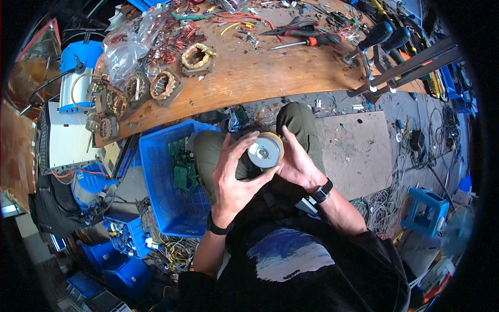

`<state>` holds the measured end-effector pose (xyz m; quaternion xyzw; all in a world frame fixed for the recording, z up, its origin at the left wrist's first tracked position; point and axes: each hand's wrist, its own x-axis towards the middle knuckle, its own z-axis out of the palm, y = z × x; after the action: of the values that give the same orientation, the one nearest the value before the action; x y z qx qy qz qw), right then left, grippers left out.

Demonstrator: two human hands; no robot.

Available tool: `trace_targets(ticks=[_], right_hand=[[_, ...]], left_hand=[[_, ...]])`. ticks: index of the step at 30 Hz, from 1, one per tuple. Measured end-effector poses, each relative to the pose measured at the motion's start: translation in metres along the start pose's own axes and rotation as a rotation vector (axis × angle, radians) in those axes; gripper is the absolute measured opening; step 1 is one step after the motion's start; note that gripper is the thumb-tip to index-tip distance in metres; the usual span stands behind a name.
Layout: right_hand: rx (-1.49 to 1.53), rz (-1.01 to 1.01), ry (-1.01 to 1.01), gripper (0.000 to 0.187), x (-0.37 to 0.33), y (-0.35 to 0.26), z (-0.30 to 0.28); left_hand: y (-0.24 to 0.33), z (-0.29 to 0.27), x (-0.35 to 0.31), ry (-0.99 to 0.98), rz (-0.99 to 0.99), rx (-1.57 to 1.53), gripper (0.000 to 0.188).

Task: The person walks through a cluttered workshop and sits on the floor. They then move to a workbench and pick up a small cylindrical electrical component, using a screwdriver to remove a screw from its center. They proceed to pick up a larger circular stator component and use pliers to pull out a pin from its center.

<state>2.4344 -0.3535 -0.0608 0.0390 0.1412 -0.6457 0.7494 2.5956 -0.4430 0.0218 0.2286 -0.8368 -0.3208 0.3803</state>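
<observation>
Above my lap I hold a round part with a flat silver face, a small hub at its centre and an orange-yellow rim. Its face tilts up towards me. My left hand grips its left side, thumb along the lower edge and fingers at the top. From the right, my right hand wraps the rim, with some fingers hidden behind the part. Just beyond both hands runs the front edge of the wooden workbench. What kind of part this is, I cannot tell.
A blue crate with green circuit boards stands left of my knees. On the bench lie several wire-wound motor stators, pliers, a screwdriver and copper wire scraps. Clamps jut over its right edge; cables litter the floor.
</observation>
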Motion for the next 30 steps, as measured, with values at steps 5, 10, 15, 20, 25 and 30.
trace_targets(ticks=[5, 10, 15, 20, 25, 30], right_hand=[[-0.065, -0.079, 0.140, 0.042, 0.000, 0.005, -0.015], [-0.055, -0.071, 0.218, 0.037, 0.004, 0.012, -0.025], [0.026, -0.033, 0.051, 0.036, 0.006, 0.019, -0.042], [0.023, -0.022, 0.091, 0.036, 0.005, 0.020, -0.032], [0.087, 0.006, 0.034, 0.036, 0.003, 0.018, -0.025], [0.033, -0.006, 0.166, 0.037, 0.005, 0.022, -0.016]], left_hand=[[0.002, 0.003, 0.001, -0.026, -0.005, -0.002, 0.066], [0.005, 0.004, 0.004, -0.048, 0.010, -0.003, 0.063], [0.000, 0.006, 0.000, -0.022, -0.008, -0.030, 0.064], [0.000, 0.004, 0.003, -0.011, -0.035, -0.037, 0.064], [0.004, 0.002, 0.010, -0.011, -0.036, 0.025, 0.056], [0.002, 0.002, 0.012, 0.001, -0.052, 0.045, 0.050]])
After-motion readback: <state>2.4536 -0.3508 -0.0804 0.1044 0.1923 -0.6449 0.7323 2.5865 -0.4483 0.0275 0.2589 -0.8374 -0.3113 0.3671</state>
